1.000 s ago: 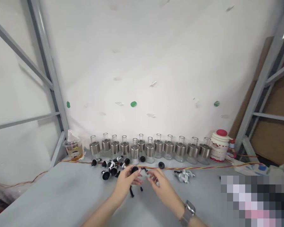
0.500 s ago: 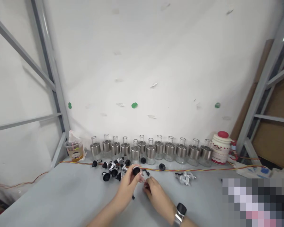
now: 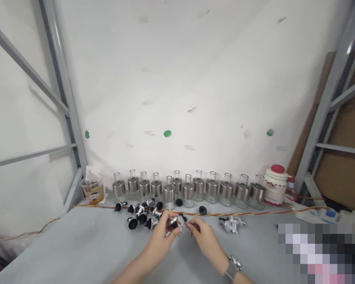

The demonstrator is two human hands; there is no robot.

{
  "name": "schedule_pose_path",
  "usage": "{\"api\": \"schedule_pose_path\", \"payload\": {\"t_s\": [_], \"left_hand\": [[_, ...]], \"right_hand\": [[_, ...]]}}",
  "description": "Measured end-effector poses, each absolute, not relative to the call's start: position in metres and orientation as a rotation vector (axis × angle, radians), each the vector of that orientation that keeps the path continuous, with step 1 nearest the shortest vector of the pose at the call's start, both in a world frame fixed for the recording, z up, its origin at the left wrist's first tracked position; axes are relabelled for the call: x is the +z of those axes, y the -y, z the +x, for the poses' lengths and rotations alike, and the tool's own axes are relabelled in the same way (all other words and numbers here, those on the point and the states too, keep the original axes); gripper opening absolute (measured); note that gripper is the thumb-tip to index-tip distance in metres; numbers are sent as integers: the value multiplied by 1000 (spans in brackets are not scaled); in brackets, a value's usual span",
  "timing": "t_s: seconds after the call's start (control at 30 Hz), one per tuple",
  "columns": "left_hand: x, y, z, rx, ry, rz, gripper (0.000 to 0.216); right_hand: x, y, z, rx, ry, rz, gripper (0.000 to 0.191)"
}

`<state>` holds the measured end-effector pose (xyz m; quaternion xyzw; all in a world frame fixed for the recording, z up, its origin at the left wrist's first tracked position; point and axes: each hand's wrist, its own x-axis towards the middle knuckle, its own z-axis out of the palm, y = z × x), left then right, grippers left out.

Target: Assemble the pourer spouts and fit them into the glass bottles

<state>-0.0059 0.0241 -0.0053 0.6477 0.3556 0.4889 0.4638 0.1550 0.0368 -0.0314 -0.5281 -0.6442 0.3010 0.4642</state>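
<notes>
My left hand point(image 3: 162, 232) is closed around a silver-and-black bottle pourer top point(image 3: 174, 222), its silver rim tilted up between thumb and fingers. My right hand point(image 3: 205, 236), a watch on its wrist, is just to the right with thumb and forefinger pinched. At those fingertips is the end of a small black stick-like piece point(image 3: 183, 217). More black-and-silver pourer tops point(image 3: 142, 217) lie in a loose pile left of my hands. Behind them stand several glass bottles point(image 3: 188, 189) with metal sleeves and open necks.
Black round caps point(image 3: 202, 210) lie near a twisted red-yellow cord point(image 3: 242, 213) crossing the grey table point(image 3: 91, 244). White plastic parts point(image 3: 232, 224) sit to the right. A plastic drink cup point(image 3: 93, 191) stands at the left, a cream jar point(image 3: 275, 187) at the right.
My left hand has turned the pourer top, so its silver rim shows instead of its black face. My right hand has moved slightly up and right, to the black piece.
</notes>
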Motion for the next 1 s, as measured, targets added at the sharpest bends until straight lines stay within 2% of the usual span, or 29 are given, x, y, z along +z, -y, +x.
{"api": "schedule_pose_path", "payload": {"t_s": [0.13,0.3,0.37,0.47,0.6,1.0], "left_hand": [[-13,-29,-2,1114,-855,1417,29],[-16,-32,-1,1246,-913,1398,42],[-16,-32,-3,1244,-988,1484,32],[-14,-30,-6,1213,-1072,1724,20],[-11,-23,-5,1122,-1035,1964,21],[-10,-17,-4,1031,-1067,2157,25]], "right_hand": [[-30,-42,160,739,1550,-1260,25],[-25,-42,158,1079,1344,-1084,39],[-20,-39,157,1170,1270,-1011,42],[-12,-33,155,1210,1240,-915,39],[-8,-30,154,1212,1242,-851,38],[-5,-24,153,1108,1388,-861,33]]}}
